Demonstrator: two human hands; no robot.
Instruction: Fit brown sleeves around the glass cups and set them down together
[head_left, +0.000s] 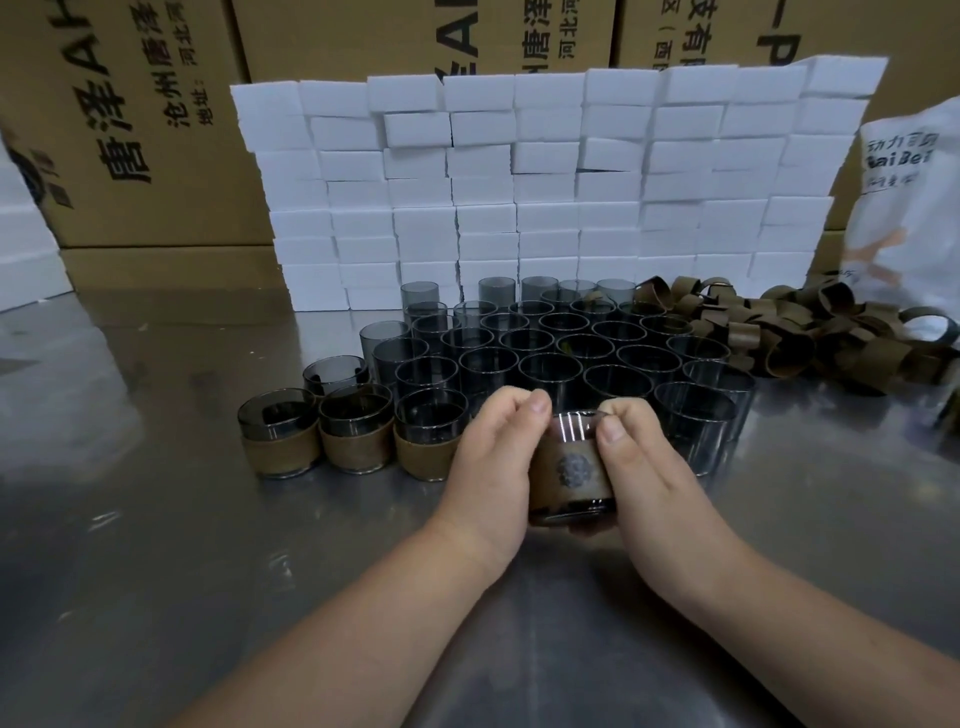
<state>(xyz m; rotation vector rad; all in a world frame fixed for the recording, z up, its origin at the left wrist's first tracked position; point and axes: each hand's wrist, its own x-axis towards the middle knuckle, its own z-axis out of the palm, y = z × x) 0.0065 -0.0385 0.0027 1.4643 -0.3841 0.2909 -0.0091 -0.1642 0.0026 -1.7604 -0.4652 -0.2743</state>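
Note:
A smoky glass cup (571, 428) with a brown sleeve (569, 475) around its middle is held above the metal table between both hands. My left hand (493, 457) grips its left side and my right hand (644, 462) grips its right side, thumbs near the rim. The sleeve shows a dark round emblem. Three sleeved cups (358, 436) stand in a row to the left. Behind them stand several bare grey glass cups (550, 343). A heap of loose brown sleeves (779, 327) lies at the right.
A wall of white foam blocks (545, 182) stands behind the cups, with cardboard boxes (130, 119) behind it. A white plastic bag (909, 197) sits at the far right. The shiny metal table (156, 545) extends to the left and front.

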